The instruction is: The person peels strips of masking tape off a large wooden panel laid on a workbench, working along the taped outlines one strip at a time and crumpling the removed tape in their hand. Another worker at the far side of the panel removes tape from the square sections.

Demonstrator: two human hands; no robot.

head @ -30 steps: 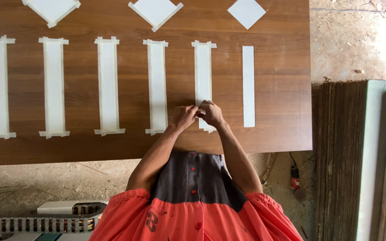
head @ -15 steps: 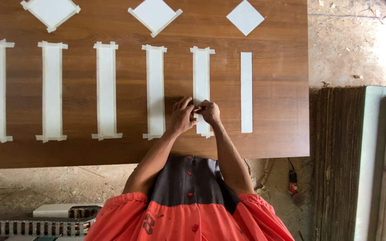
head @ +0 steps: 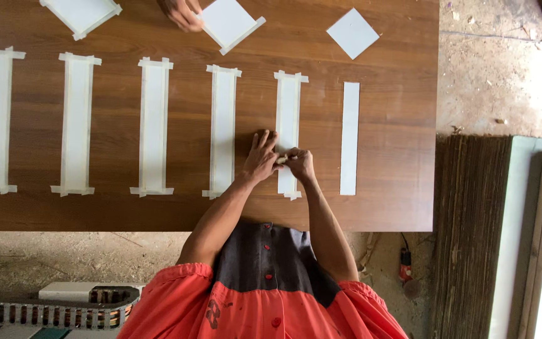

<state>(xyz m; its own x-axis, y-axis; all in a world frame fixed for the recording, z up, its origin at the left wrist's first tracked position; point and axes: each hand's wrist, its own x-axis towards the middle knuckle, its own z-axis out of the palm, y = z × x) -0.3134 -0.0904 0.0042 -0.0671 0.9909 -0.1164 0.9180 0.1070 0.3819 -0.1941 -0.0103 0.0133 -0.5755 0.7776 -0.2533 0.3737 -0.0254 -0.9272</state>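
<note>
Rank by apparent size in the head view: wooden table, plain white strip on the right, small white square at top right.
1. Wooden table
2. Plain white strip
3. Small white square

My hands hide part of the long white taped strip [head: 288, 113]; another person's hand [head: 182, 12] and a white square panel [head: 80, 14] are cut off by the top edge

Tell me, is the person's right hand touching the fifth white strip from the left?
Touching. The head view shows the right hand lying directly on the fifth white strip, fingers overlapping its lower part with no wood showing between.
</note>
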